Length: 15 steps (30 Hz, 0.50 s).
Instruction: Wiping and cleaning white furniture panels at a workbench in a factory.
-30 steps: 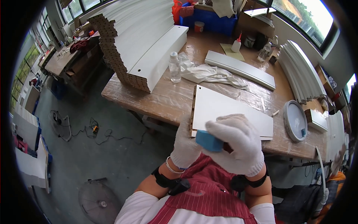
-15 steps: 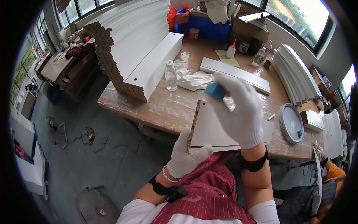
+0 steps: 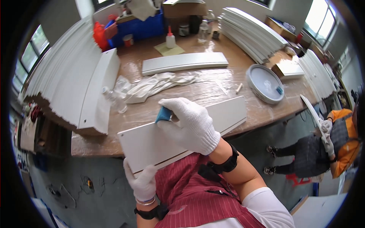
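A white panel board (image 3: 140,146) with a groove along its near edge lies slantwise in front of me, at the table's near edge. My left hand (image 3: 140,181), in a white knit glove, is closed on the board's near left corner, thumb on top. Above the board, my gloved right hand (image 3: 192,123) pinches a small blue sponge block (image 3: 162,114) between thumb and fingers. The block is by the board's far edge; whether it touches the board I cannot tell. Beyond lie a crumpled white cloth (image 3: 159,86) and a clear bottle (image 3: 117,100).
Stacked white boards (image 3: 61,72) stand at the left, more (image 3: 251,34) at the back right. Another board (image 3: 186,62) lies across the film-covered table (image 3: 91,146). A round grey lid (image 3: 262,81) and a red-tipped glue bottle (image 3: 170,40) stand farther off. At right, a co-worker (image 3: 330,140) holds a board.
My view has swung to the right. The board now lies more level across the view, and my right hand with the blue sponge block has come down closer to it. My left hand still grips the corner.
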Each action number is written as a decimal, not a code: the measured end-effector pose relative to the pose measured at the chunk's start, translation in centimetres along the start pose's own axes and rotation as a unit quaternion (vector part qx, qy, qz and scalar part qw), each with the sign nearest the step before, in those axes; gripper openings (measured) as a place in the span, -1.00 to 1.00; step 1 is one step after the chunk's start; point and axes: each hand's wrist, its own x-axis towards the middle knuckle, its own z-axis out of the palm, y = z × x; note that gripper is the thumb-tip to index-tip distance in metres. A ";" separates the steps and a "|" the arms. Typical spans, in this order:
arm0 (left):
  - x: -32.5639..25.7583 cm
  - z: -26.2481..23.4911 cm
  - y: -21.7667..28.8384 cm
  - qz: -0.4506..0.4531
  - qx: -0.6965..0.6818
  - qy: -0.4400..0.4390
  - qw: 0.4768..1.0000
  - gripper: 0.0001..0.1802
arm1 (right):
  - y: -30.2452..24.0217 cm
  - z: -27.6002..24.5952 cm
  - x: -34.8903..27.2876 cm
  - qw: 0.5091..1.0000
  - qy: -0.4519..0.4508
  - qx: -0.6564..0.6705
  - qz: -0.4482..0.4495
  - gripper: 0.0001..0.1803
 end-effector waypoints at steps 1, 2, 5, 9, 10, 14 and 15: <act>0.1 -0.1 0.0 0.020 0.003 0.021 1.000 -0.38 | 1.6 -0.4 -0.6 0.999 0.013 -0.030 0.017 -0.52; 0.3 -0.3 0.0 0.014 0.002 0.011 1.000 -0.38 | 3.0 -1.0 -1.2 0.999 0.018 -0.036 0.025 -0.52; 1.2 -0.5 -0.3 -0.044 -0.068 0.043 0.996 -0.24 | 7.5 -4.2 -3.2 0.988 0.041 -0.059 0.136 -0.60; 2.0 -1.3 -2.0 -0.028 -0.035 0.071 0.996 -0.20 | 14.6 -8.5 -5.4 0.962 0.083 -0.097 0.241 -0.66; 2.1 -1.8 -2.9 -0.034 -0.034 0.067 0.997 -0.20 | 16.2 -9.6 -5.7 0.951 0.096 -0.134 0.262 -0.70; 2.8 -3.4 -3.6 -0.091 -0.072 0.065 0.991 -0.18 | 23.5 -15.8 -7.5 0.881 0.121 -0.303 0.343 -0.75; 3.3 -3.5 -4.0 -0.091 -0.067 0.042 0.993 -0.19 | 25.8 -17.7 -8.7 0.849 0.106 -0.355 0.376 -0.73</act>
